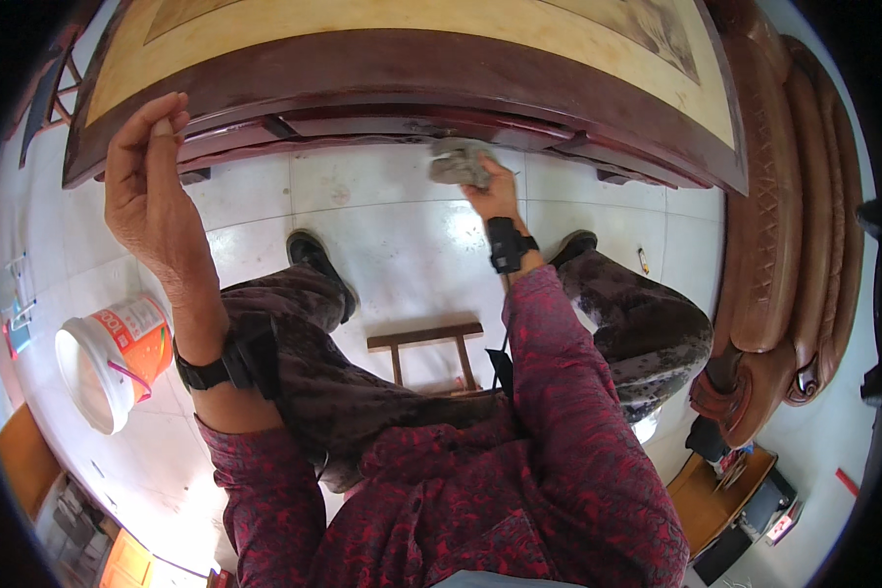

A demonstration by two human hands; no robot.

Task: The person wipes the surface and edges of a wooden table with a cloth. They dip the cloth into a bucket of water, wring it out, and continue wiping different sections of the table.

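Note:
My right hand (494, 192) grips a crumpled grey cloth (457, 163) just below the front edge of a dark wooden table (411, 73). The cloth is close to the table's lower front rail (382, 131); whether it touches the wood cannot be made out. My left hand (151, 176) is raised near the table's left front corner. Its fingers are bent together, thumb against them, and nothing shows between them. The table top carries a yellowish panel (279, 44) with a picture on it.
A white bucket (92, 375) with an orange label stands on the tiled floor (411, 242) at my left. To the right is a brown leather sofa (764, 206). A small wooden stool (425, 339) is beneath me. A lighter-like object (643, 261) lies near my right knee.

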